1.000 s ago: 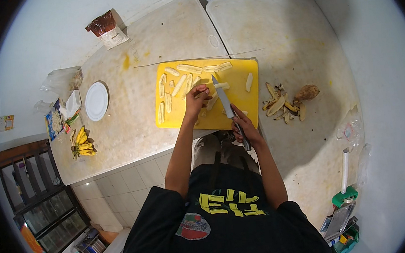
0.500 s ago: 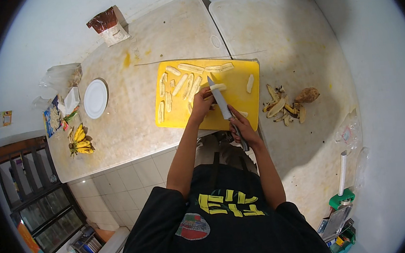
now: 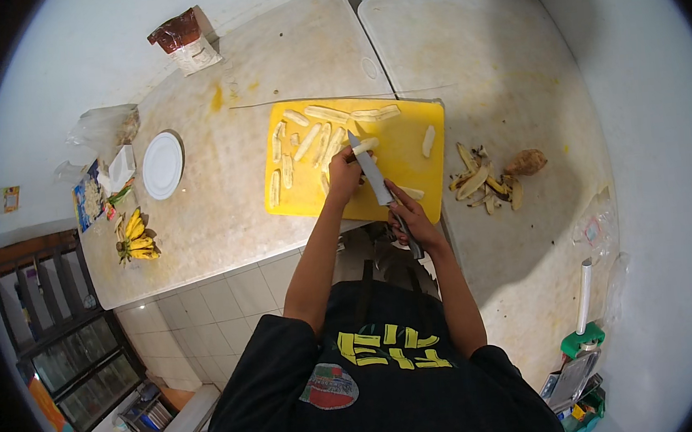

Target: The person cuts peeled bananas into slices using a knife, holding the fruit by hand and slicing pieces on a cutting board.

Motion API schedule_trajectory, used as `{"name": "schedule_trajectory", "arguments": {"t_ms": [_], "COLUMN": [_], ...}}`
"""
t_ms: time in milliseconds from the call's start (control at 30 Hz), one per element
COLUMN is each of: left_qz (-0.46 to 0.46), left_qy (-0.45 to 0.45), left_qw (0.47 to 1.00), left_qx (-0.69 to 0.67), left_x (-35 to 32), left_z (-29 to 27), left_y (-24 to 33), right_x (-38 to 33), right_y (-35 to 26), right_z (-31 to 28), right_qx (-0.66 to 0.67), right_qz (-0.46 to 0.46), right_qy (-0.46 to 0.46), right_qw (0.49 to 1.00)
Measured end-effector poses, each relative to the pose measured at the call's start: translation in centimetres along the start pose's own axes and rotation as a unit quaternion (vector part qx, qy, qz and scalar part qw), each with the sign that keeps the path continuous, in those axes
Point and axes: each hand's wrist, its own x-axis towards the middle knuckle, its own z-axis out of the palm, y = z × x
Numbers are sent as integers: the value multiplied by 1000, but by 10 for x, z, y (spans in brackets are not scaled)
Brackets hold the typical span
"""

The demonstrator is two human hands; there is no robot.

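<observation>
My right grip point(image 3: 420, 220) is closed around the dark handle of the knife point(image 3: 373, 175), with the end of the handle projecting below my fingers and the blade directed toward the upper left of the frame. My left grip point(image 3: 344, 177) is positioned just left of the blade, palm down, fingers curled and drawn close together; its fingertips are at the left end of a pale banana piece point(image 3: 368, 144), but I cannot tell whether they pinch it. The banana piece is located near the centre of the frame, at the blade just behind the tip, and projects to the right of it; I cannot tell whether the edge has entered it. Both items are over the yellow cutting board point(image 3: 402, 156), which lies on the pale bench point(image 3: 228, 160). Long banana slices point(image 3: 306, 143) occupy mainly the left and upper parts of the cutting board; one stands apart near its right edge, and another lies just beside my right grip. Right of the cutting board, a pile of banana peels point(image 3: 473, 181) is located beside a brown tuber point(image 3: 525, 162). At the left of the frame, a white plate point(image 3: 163, 167) is placed above a bunch of yellow bananas point(image 3: 138, 240). A brown-and-white bag point(image 3: 189, 45) stands at the upper left, near the wall
</observation>
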Motion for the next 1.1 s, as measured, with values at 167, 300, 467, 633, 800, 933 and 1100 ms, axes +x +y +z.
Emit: {"name": "schedule_trajectory", "arguments": {"t_ms": [167,300,467,633,800,933,1100], "left_qz": [-6,-4,-16,44,176,315,350], "left_qy": [-2,-24,-20,26,81,61,3], "left_qw": [1000,1000,998,983,945,863,716], "left_qx": [-8,9,50,176,264,391,605], "left_x": [4,7,-7,-18,-25,-26,-10], "left_z": [-1,-4,-10,-21,-7,13,25], "left_y": [-5,-1,19,21,26,31,36], "right_x": [-6,-10,-23,-23,0,4,5], "right_y": [-2,-5,-28,-40,-12,8,5], "right_z": [1,-3,-6,-13,-17,-16,-11], "right_qx": [-15,-23,-45,-54,12,23,48], "right_qz": [11,-16,-87,-166,-79,-40,-26], "right_qy": [5,-5,94,116,140,118,114], "right_qw": [1000,1000,991,978,987,992,992]}}
